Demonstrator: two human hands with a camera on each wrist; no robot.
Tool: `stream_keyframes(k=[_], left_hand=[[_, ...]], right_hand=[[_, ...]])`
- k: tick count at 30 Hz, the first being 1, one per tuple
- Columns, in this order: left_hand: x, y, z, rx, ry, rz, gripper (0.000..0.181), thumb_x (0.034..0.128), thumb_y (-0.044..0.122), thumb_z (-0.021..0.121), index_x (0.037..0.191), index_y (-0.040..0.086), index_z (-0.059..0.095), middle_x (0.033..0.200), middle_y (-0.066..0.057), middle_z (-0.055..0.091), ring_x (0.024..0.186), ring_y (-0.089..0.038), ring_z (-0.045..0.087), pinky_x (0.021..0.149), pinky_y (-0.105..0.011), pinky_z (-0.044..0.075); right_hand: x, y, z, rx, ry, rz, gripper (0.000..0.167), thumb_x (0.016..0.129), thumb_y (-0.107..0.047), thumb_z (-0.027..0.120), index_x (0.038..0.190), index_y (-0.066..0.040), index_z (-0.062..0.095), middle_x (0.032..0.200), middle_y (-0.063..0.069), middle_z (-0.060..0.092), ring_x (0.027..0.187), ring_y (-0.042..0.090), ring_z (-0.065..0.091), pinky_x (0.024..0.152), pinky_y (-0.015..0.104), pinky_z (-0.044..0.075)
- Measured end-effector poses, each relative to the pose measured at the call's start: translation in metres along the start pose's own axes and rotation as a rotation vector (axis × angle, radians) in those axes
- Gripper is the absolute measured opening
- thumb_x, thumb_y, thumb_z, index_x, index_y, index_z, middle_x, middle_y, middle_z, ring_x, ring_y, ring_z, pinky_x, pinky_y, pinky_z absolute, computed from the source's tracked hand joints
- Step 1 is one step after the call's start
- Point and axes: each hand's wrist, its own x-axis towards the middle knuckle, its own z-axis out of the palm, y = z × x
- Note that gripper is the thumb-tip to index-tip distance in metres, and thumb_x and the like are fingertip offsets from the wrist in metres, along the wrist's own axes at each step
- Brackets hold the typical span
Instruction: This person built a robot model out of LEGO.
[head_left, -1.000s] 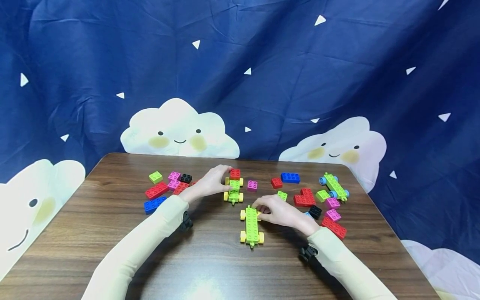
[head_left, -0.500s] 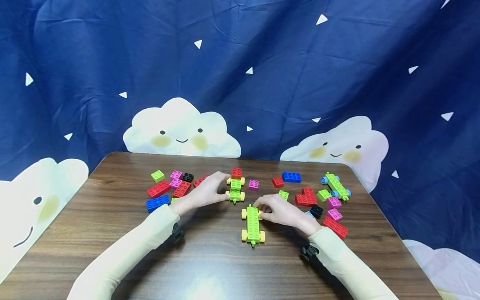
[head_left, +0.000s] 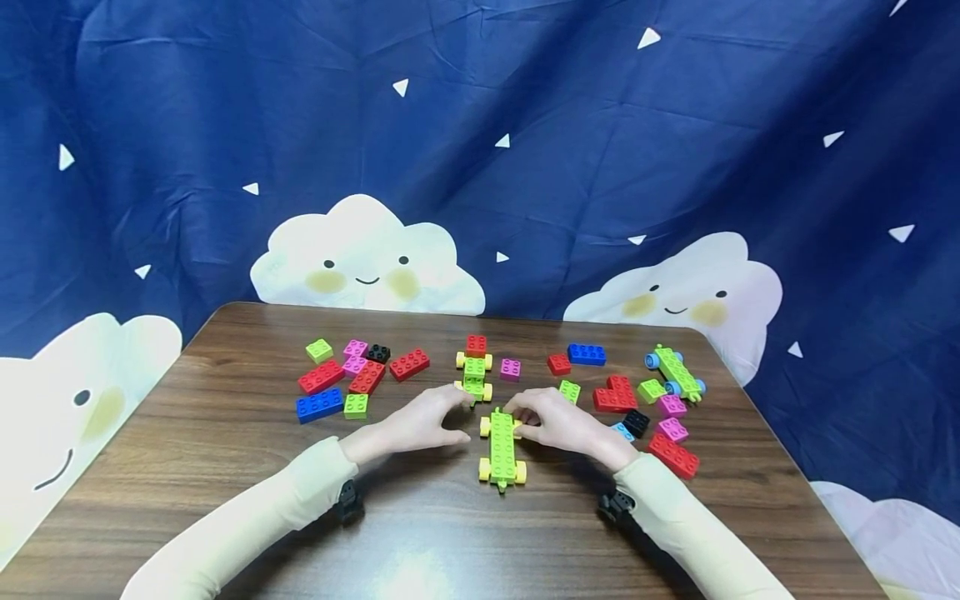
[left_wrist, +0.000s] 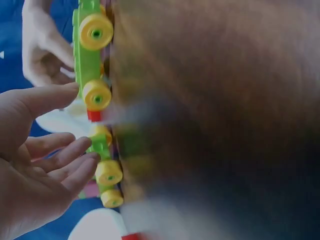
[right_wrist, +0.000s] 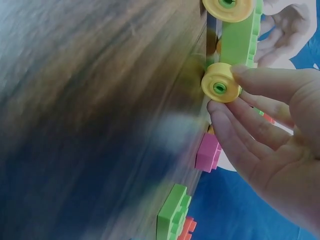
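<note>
A lime-green toy car base (head_left: pixel 502 450) with yellow wheels lies lengthwise at the middle of the table. My right hand (head_left: pixel 551 418) pinches its far right wheel (right_wrist: pixel 219 92) between thumb and fingers, as the right wrist view shows. On the other side my left hand (head_left: pixel 420 423) is spread and holds nothing, its thumb pointing at the base. Just beyond stands a second green car base (head_left: pixel 474 367), bearing a green brick and, at its far end, a red brick (head_left: pixel 476 345). The left fingertips overlap its near end in the head view; contact is unclear.
Loose bricks lie to the left, including a blue brick (head_left: pixel 319 406) and a red brick (head_left: pixel 409 364). On the right are more bricks, among them a long red brick (head_left: pixel 672 456), and a blue-wheeled car base (head_left: pixel 675 374). A pink brick (head_left: pixel 511 369) sits centrally.
My left hand has left the side of the far car and come nearer to me, beside the closer base. My right hand has stayed at the wheel.
</note>
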Motion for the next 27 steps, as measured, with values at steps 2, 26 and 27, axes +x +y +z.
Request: stream_keyframes(k=[2, 26, 27], left_hand=[[0.0, 0.003, 0.003, -0.002, -0.007, 0.01, 0.052, 0.0849, 0.022, 0.075, 0.127, -0.005, 0.059, 0.12, -0.017, 0.067, 0.114, -0.029, 0.063, 0.101, -0.043, 0.051], [0.014, 0.011, 0.019, 0.051, -0.004, -0.027, 0.033, 0.0891, 0.011, 0.07, 0.118, -0.002, 0.067, 0.115, -0.015, 0.072, 0.108, -0.027, 0.067, 0.096, -0.041, 0.053], [0.014, 0.011, 0.019, 0.055, -0.001, -0.026, 0.031, 0.089, 0.011, 0.07, 0.117, -0.002, 0.067, 0.114, -0.015, 0.072, 0.106, -0.026, 0.068, 0.094, -0.04, 0.054]], right_hand=[[0.002, -0.001, 0.001, 0.006, 0.001, 0.0, 0.025, 0.089, -0.011, 0.072, 0.113, -0.007, 0.069, 0.104, 0.005, 0.073, 0.088, 0.016, 0.068, 0.08, 0.03, 0.059], [-0.002, 0.0, 0.005, -0.001, 0.022, -0.009, 0.015, 0.088, -0.016, 0.074, 0.102, -0.01, 0.07, 0.095, 0.001, 0.073, 0.084, 0.011, 0.067, 0.077, 0.026, 0.058], [-0.002, -0.001, 0.006, 0.0, 0.023, -0.01, 0.015, 0.088, -0.016, 0.074, 0.101, -0.01, 0.07, 0.095, 0.001, 0.073, 0.084, 0.01, 0.067, 0.077, 0.026, 0.058]])
